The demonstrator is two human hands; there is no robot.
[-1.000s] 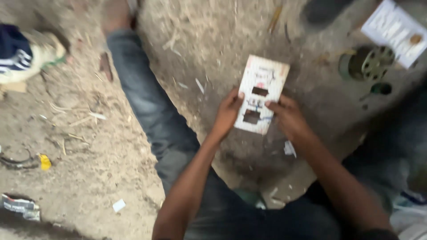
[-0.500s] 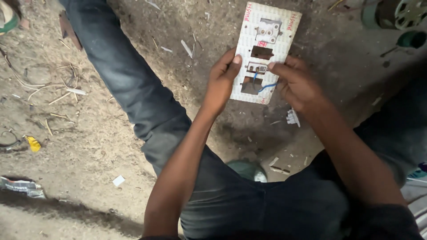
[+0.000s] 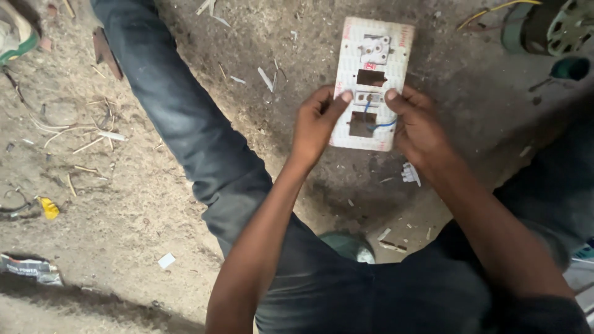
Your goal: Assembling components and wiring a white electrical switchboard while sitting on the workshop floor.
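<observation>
Left hand (image 3: 315, 124) and right hand (image 3: 417, 127) gripping a white switch plate (image 3: 373, 62) at mid-height, over dirt ground (image 3: 124, 185). Blue wire (image 3: 378, 125) across its lower cutout. Motor (image 3: 557, 28) at top right.

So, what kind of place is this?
Probably an informal electrical repair spot on bare ground: both hands work on a white switch plate lying on dusty dirt, with a motor-like part beside it.

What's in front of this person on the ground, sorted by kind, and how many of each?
White switch board plate, gripped by the left hand and right hand: 1
Switch modules fitted in it: 2
Empty rectangular cut-outs: 2
Blue wires: 1
Round motor part: 1
Green-handled tool: 1
Small white piece on the dirt: 1
Total: 9
</observation>
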